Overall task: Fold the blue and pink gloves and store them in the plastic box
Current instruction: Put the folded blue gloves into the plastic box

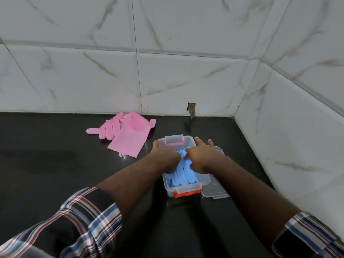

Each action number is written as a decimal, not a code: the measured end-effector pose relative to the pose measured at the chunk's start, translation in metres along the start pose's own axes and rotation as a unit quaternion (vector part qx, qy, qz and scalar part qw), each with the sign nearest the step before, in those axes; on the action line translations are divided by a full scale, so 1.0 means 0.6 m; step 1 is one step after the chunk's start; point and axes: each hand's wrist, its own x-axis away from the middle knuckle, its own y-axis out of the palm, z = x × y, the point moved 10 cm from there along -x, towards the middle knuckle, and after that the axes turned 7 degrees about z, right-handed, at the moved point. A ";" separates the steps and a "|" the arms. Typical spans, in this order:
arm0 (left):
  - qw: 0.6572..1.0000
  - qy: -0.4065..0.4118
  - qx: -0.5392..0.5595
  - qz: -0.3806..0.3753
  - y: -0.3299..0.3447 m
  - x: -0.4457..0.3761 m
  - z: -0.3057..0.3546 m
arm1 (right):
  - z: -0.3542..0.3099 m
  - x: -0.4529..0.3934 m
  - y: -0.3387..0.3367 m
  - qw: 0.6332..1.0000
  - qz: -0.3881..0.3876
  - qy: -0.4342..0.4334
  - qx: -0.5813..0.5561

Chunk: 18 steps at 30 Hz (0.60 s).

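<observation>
A glossy black tabletop (55, 164) meets white marble-look wall tiles (186, 77) in a corner. Nearest, both hands press the folded blue gloves (181, 175) down into the clear plastic box (183, 189), its lid (216, 189) just right: left hand (163, 157) curled into them, right hand (202, 155) pinching with other fingers (200, 141) spread. Farther left, the pink gloves (124, 135) lie unfolded, seemingly the remaining half.

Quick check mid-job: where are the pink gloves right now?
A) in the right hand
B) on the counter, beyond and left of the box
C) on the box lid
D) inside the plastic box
B: the pink gloves lie flat on the black counter near the wall, clear of the plastic box, where both hands press the blue gloves.
</observation>
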 end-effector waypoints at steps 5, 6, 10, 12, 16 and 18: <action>1.000 0.020 0.003 0.020 0.012 0.008 0.014 | -0.027 0.010 0.007 0.993 -0.028 -0.042 0.103; 0.999 0.020 -0.007 0.028 0.016 0.007 0.016 | -0.031 0.012 0.012 0.991 -0.030 -0.044 0.121; 0.999 0.001 -0.036 0.039 0.015 0.008 0.020 | -0.044 0.011 0.022 0.987 0.011 -0.054 0.152; 0.998 -0.014 -0.049 0.035 0.013 0.009 0.023 | -0.042 0.007 0.025 0.987 0.020 -0.052 0.150; 0.997 -0.030 -0.056 0.031 0.020 0.006 0.024 | -0.039 0.002 0.030 0.989 0.031 -0.051 0.137; 0.997 -0.026 -0.058 0.034 0.022 0.004 0.025 | -0.039 -0.001 0.034 0.989 0.038 -0.051 0.132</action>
